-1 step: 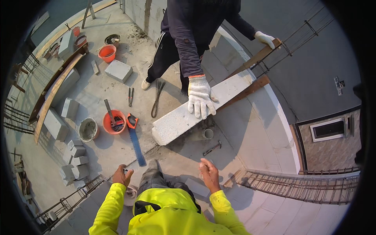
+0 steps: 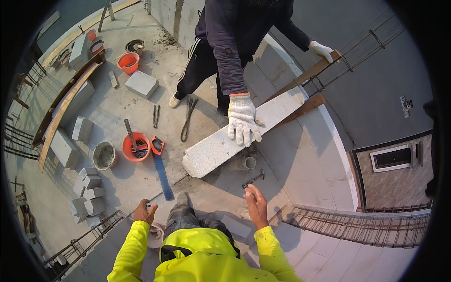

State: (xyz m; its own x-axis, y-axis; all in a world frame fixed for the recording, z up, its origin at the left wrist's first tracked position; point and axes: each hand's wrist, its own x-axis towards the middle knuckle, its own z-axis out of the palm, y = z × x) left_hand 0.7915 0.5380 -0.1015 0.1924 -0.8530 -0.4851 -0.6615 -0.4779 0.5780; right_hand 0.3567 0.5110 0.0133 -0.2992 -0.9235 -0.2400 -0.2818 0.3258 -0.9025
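Observation:
My left hand (image 2: 145, 212) is above the floor near my knee, closed on a small dark thin object (image 2: 149, 205) too small to name. My right hand (image 2: 256, 207) is raised to the right of my leg, fingers loosely bent and apart, with nothing visible in it. A hammer (image 2: 253, 179) lies on the floor just beyond it. Ahead, a long white block (image 2: 211, 151) slants across a brown board (image 2: 305, 109). Another person's gloved hand (image 2: 243, 123) presses on the block; that person's other gloved hand (image 2: 322, 50) grips the end of a second board (image 2: 300, 77).
To the left are a handsaw (image 2: 162, 174), an orange bucket (image 2: 136, 146) of tools, a mortar bucket (image 2: 105, 155) and several cut blocks (image 2: 93, 192). Pliers (image 2: 156, 115) and a wire bundle (image 2: 189, 117) lie farther off. A rebar cage (image 2: 361, 229) runs along the right.
My right hand has moved slightly up and right, its fingers turned a little. The other person's gloved hand on the block has shifted slightly right in view.

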